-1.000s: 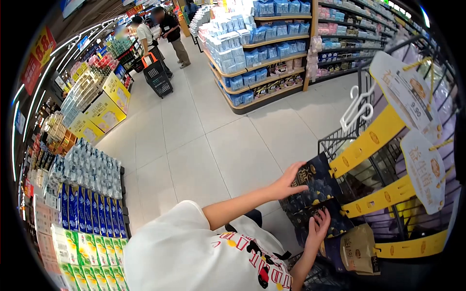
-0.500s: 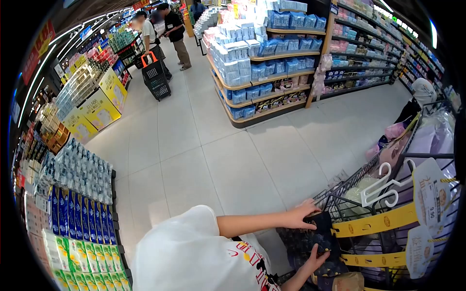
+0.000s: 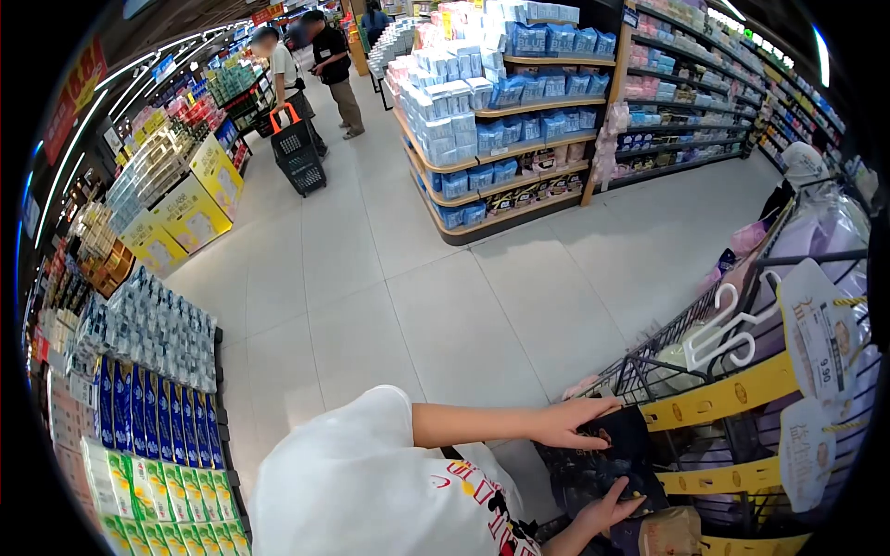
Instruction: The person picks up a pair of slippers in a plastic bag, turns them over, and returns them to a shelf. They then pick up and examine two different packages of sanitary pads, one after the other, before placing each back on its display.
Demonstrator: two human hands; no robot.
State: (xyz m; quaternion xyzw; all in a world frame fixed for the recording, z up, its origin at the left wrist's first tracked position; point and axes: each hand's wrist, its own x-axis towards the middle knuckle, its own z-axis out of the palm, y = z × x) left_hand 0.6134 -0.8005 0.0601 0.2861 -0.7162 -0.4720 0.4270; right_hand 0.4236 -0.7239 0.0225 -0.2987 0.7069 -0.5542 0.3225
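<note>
My left hand (image 3: pixel 570 423) reaches out from my white-sleeved shoulder and lies on the top edge of a dark snack bag (image 3: pixel 619 459) with gold print. My right hand (image 3: pixel 607 511) grips the same bag from below, at the bottom edge of the view. The bag leans against the front of a black wire display rack (image 3: pixel 649 371) crossed by yellow strips (image 3: pixel 723 398). A tan bag (image 3: pixel 669 533) sits just below my right hand. White plastic hooks (image 3: pixel 732 329) and a round price tag (image 3: pixel 820 329) hang on the rack.
A tiled aisle floor (image 3: pixel 417 296) runs ahead. Shelves of blue and white packs (image 3: pixel 501 102) stand at the far right. Stacked bottles and boxes (image 3: pixel 158 324) line the left side. Two people with a black basket trolley (image 3: pixel 298 153) stand far down the aisle.
The view has swung up and away from the rack, so my hands and the bag now sit lower in the frame. My left hand has shifted onto the bag's top edge.
</note>
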